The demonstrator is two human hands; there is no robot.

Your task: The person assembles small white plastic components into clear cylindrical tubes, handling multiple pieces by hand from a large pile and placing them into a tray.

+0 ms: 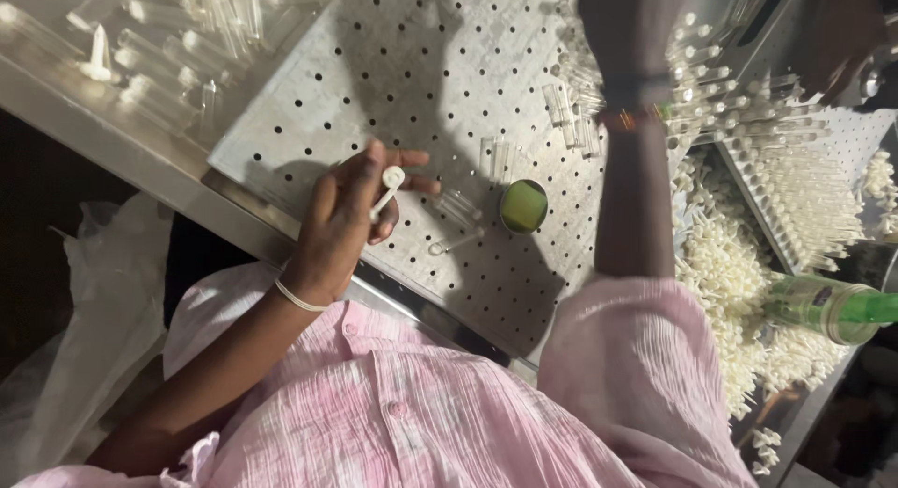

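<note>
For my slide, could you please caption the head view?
Left hand holds a white plastic stopper over a perforated metal table; right arm reaches forward.

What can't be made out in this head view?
- Right hand: cut off by the top edge past the wrist band; its grip is unseen.
- Left hand: fingers cover part of the white plunger.
- Clear tubes, top left: blurred by glare.

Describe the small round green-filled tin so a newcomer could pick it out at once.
Start at the perforated metal tabletop. Just beyond the fingertips of the left hand, which holds a white plastic stick, sits the small round tin. Its yellow-green filling stands out among clear tubes.
</note>
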